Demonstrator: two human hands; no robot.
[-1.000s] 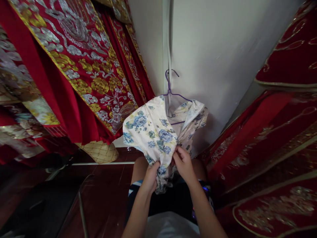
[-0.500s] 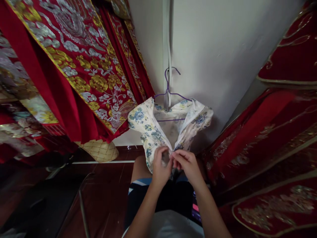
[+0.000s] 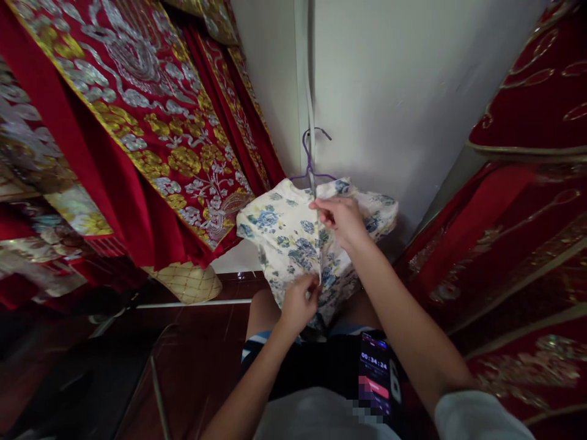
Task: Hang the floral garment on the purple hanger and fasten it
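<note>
One pale wall (image 3: 389, 91), two red cloths, one flowered shirt

Behind everything stands the wall, with a red cloth embroidered in gold and silver (image 3: 165, 140) on the left and a dark red cloth with pale trim (image 3: 523, 122) on the right. Between them, close to the wall, the flowered shirt (image 3: 279, 235) sits on a purple hanger (image 3: 306, 146), its lower end over the person's lap. What the hook rests on is unclear. A narrow white strap (image 3: 309, 91) runs down the wall to the hanger's neck. A phone (image 3: 375, 363) lies on the lap, near the right forearm.

The right hand (image 3: 343, 220) is high, its fingers pinching the shirt's front beside the neckline. The left hand (image 3: 300, 300) is low, fingers curled and apparently gripping the front too. A pale line (image 3: 319, 250) joins them; whether it is a zip or a plain edge cannot be told.

Working this front well likely calls for steady tension between the hands, both sides level, no folds caught under the fingers, and a light pull so the hanger stays put.
</note>
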